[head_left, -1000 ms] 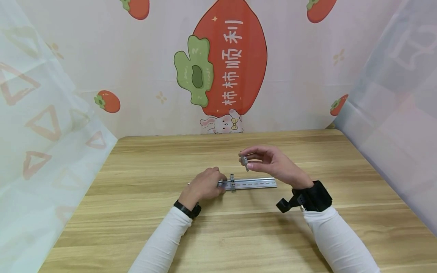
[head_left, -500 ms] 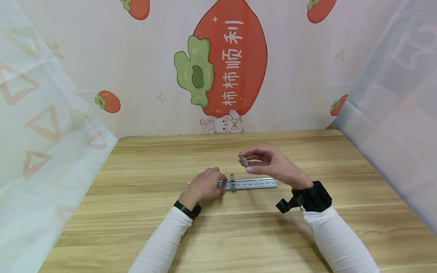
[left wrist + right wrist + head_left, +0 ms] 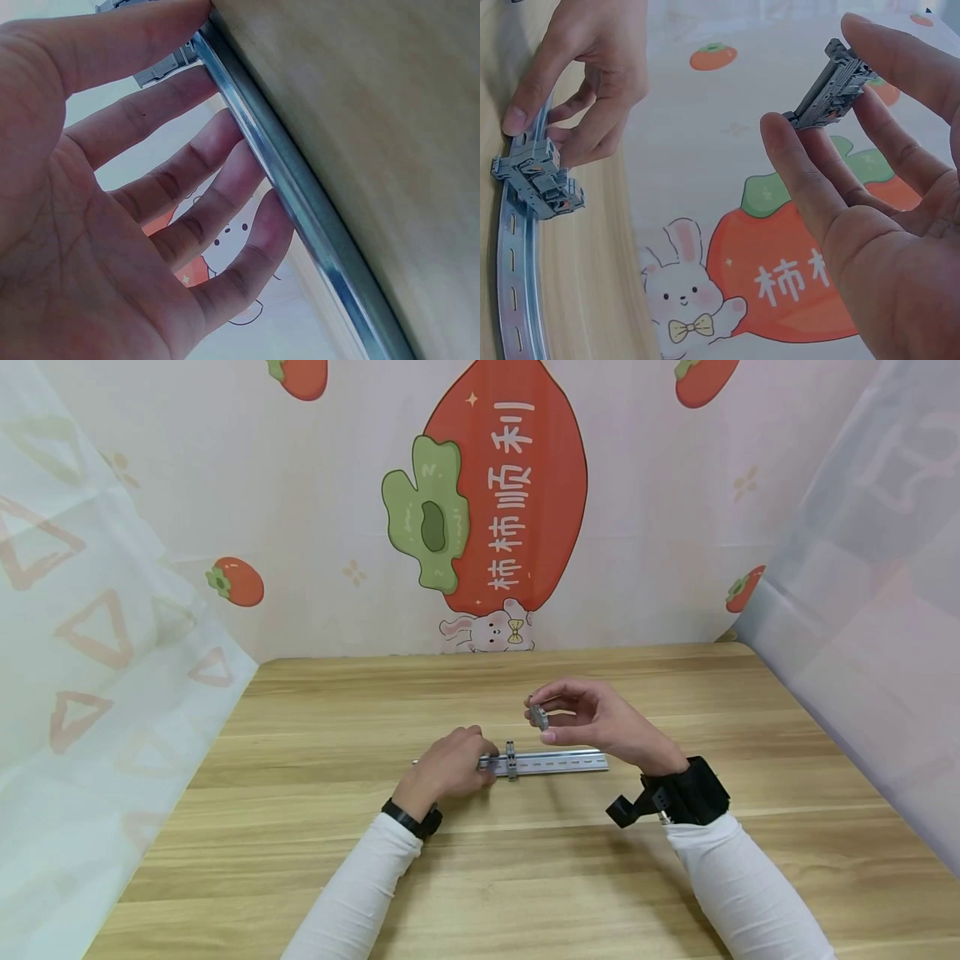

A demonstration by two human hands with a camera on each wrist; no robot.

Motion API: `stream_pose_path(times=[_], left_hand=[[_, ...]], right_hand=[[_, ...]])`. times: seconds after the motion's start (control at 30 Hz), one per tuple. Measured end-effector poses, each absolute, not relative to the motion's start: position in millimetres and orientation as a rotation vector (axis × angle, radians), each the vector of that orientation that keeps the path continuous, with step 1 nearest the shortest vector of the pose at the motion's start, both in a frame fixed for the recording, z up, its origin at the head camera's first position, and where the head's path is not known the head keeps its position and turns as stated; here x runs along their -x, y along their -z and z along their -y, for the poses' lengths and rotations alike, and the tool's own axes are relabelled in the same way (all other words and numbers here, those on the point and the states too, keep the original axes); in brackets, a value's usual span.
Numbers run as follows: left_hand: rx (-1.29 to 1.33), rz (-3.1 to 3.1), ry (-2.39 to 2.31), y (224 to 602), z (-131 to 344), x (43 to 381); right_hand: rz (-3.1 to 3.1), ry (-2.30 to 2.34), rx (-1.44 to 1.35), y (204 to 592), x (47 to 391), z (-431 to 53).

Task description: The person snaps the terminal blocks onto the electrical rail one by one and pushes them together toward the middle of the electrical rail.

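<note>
My right hand [image 3: 600,722] is raised above the table and pinches a small grey terminal block [image 3: 829,90] by its ends, between thumb and fingertips. Lower and to the left, a slotted metal DIN rail [image 3: 558,763] lies along the table. My left hand [image 3: 453,764] grips it near its middle, the thumb on the near edge and the fingertips along the far edge [image 3: 247,127]. Just right of that hand, grey terminal blocks [image 3: 540,180] sit crosswise on the rail. The rail's left part is mostly hidden under the left hand in the head view.
The wooden table [image 3: 300,843] extends around both hands. A cloth backdrop [image 3: 315,510] with printed persimmons and a rabbit rises behind it, and cloth sides [image 3: 82,635] hang left and right. A black wrist camera mount [image 3: 682,793] sticks out from the right wrist.
The terminal block has turned slightly in the right fingers, with the thumb shifting a little downward. The left hand and the rail stay in place.
</note>
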State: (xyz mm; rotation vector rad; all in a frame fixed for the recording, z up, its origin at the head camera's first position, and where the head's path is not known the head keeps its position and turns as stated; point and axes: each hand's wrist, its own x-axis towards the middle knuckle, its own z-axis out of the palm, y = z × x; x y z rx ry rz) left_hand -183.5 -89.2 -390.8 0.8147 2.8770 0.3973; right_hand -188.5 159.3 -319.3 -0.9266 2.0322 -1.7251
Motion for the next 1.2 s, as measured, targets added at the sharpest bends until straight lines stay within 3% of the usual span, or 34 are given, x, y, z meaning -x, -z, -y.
stream_pose_path(times=[1.2], left_hand=[[-0.835,-2.897,-0.365,392.7,88.5,184.2]], right_hand=[[-2.036,1.760,0.954,320.3,189.3,-157.5]])
